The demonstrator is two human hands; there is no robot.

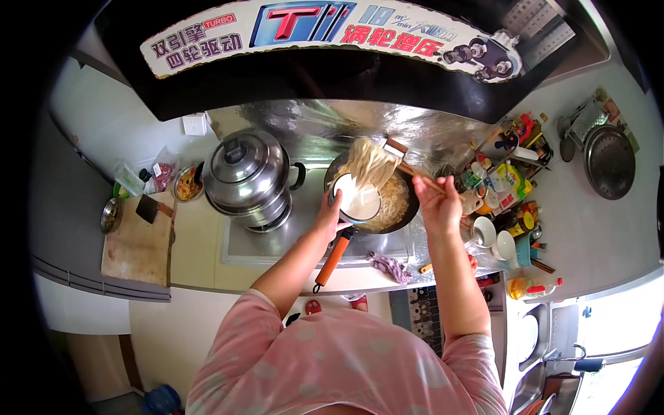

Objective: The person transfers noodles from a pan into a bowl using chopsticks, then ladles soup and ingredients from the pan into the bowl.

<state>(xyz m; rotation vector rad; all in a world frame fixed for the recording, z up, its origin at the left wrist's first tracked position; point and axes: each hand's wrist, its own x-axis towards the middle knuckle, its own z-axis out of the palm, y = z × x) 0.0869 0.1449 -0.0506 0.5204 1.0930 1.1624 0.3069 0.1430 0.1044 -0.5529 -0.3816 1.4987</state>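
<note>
Noodles [368, 166] hang from chopsticks [425, 178] over the pan [413, 205]; the right hand [441, 202] pinches the chopsticks in its fingers, while the left hand [328, 214] clasps the bowl [344, 187].

White bowl [366, 207], above near-left side of dark pan [413, 209]; orange handle [333, 261] points near-left. Pale noodles [368, 163] bunched at brown chopsticks [422, 176], hanging toward bowl. Chopsticks slant, tips far-left. More pale food fills pan.

The bowl [371, 209] looked smooth and glossy, the chopsticks [420, 173] wooden; the steamer [259, 176] was shiny metal, the board [135, 245] by the counter's [197, 242] front left corner matt wood.
</note>
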